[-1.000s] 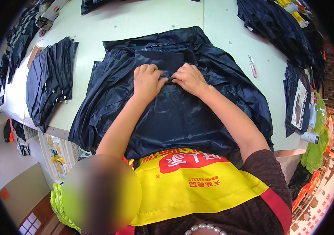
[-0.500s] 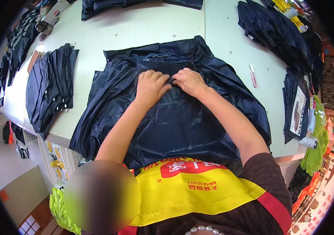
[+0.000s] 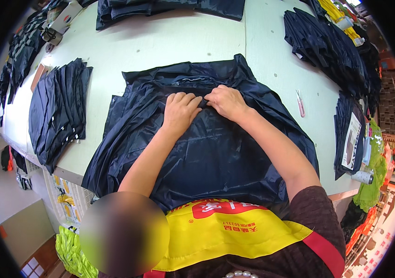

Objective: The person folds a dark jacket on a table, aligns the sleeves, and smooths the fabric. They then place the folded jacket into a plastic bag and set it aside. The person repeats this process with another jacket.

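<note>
A dark navy shiny garment [image 3: 216, 153] lies spread on the pale green table [image 3: 160, 46], hanging over the near edge. My left hand [image 3: 180, 111] rests palm down on its upper middle, fingers together and pressing the cloth. Just to the right, my right hand [image 3: 226, 101] pinches a fold of the same cloth near the collar area. The two hands touch at the fingertips. Both forearms reach up from the lower edge over the garment.
A stack of folded navy pieces [image 3: 58, 116] lies at the left, more dark piles at the top [image 3: 169, 7] and right [image 3: 327, 46]. A small pink tool [image 3: 300, 103] lies right of the garment. A packaged item [image 3: 352, 139] sits at the right edge.
The view has shifted slightly, so the garment and hands sit a little lower in the picture. Both hands stay together on the garment's upper middle, working the fold.
</note>
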A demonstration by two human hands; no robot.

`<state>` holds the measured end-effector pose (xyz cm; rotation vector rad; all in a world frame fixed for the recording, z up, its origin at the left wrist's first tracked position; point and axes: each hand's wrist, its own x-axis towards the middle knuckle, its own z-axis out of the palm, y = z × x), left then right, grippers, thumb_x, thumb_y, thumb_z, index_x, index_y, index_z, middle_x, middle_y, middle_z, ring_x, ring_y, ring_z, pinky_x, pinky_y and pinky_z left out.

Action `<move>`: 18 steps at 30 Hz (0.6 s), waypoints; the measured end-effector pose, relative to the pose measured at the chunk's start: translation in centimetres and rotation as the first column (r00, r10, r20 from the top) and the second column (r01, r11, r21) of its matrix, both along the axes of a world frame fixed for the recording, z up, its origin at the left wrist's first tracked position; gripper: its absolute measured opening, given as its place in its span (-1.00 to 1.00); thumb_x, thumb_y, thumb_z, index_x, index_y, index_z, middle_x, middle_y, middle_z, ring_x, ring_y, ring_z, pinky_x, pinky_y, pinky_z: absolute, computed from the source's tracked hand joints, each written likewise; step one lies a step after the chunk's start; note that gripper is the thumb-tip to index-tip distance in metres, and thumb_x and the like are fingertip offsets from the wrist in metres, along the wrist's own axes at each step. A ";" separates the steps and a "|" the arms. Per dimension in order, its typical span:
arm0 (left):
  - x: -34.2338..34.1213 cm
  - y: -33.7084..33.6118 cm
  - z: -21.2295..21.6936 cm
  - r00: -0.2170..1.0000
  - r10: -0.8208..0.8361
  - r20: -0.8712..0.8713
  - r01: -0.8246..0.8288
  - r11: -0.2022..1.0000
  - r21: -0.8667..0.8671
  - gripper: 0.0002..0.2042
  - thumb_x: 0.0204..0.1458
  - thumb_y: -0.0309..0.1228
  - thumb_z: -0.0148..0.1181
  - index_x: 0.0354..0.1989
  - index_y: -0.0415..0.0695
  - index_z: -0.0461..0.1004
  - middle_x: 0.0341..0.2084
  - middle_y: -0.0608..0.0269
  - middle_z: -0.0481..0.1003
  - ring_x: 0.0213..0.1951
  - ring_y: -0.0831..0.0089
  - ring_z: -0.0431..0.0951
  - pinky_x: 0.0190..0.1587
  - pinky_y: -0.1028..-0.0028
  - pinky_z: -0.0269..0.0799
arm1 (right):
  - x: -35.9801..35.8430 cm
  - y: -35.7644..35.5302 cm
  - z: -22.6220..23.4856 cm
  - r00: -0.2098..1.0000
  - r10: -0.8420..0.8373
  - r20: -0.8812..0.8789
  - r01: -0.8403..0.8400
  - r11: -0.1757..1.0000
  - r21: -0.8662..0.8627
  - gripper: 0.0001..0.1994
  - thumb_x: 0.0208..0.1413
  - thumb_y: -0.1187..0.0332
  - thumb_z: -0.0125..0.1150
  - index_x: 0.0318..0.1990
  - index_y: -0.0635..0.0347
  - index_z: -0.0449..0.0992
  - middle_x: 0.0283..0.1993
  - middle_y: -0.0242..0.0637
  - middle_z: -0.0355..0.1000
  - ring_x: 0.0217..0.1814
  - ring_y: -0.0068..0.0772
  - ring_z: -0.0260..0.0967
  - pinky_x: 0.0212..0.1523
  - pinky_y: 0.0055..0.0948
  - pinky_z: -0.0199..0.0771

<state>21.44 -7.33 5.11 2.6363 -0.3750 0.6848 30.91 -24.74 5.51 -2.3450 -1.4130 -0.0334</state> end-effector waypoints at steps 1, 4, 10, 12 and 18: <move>0.2 0.2 -0.5 1.000 -0.004 -0.015 0.003 1.000 -0.023 -0.75 -0.14 -0.30 0.27 -0.26 -0.08 0.53 -0.34 0.31 0.50 -0.21 0.32 0.41 -0.10 0.33 0.24 | 0.0 0.2 0.3 0.999 0.001 0.034 0.000 0.999 -0.036 -0.93 -0.10 0.37 0.18 -0.44 0.11 0.49 -0.48 -0.37 0.38 -0.32 -0.30 0.32 -0.29 -0.36 0.38; 1.5 1.4 -0.4 0.991 -0.028 -0.134 0.023 0.999 -0.035 -0.75 -0.14 -0.28 0.26 -0.27 -0.09 0.53 -0.37 0.30 0.51 -0.20 0.33 0.41 -0.11 0.33 0.24 | -0.5 0.9 2.7 0.967 0.033 0.254 -0.051 0.997 0.064 -0.92 -0.10 0.36 0.18 -0.44 0.11 0.48 -0.50 -0.36 0.36 -0.34 -0.29 0.33 -0.33 -0.32 0.38; 3.3 1.4 0.6 0.989 0.109 -0.104 -0.108 0.994 0.013 -0.77 -0.13 -0.28 0.25 -0.30 -0.10 0.53 -0.30 0.29 0.45 -0.18 0.30 0.39 -0.08 0.30 0.21 | 3.6 0.9 0.0 0.993 0.100 -0.068 -0.090 0.986 0.142 -0.87 -0.09 0.35 0.22 -0.33 0.04 0.56 -0.44 -0.31 0.40 -0.29 -0.24 0.36 -0.29 -0.32 0.41; 3.1 0.3 1.1 0.971 0.233 0.053 -0.235 0.972 0.024 -0.74 -0.16 -0.30 0.26 -0.26 -0.07 0.51 -0.23 0.29 0.38 -0.15 0.28 0.37 -0.05 0.29 0.18 | 5.4 1.3 -0.4 0.974 0.061 -0.218 -0.057 0.998 0.025 -0.81 0.00 0.28 0.17 -0.24 0.08 0.57 -0.34 -0.23 0.48 -0.22 -0.15 0.41 -0.22 -0.26 0.43; 3.5 -0.1 -1.2 0.976 0.197 0.095 -0.201 0.979 0.043 -0.69 -0.15 -0.40 0.22 -0.16 -0.11 0.46 -0.25 0.25 0.41 -0.15 0.30 0.39 -0.12 0.35 0.26 | 7.5 3.4 0.7 0.936 -0.038 -0.349 -0.045 0.973 -0.226 -0.78 0.08 0.23 0.06 -0.28 0.16 0.53 -0.33 -0.09 0.49 -0.21 0.02 0.43 -0.17 -0.15 0.41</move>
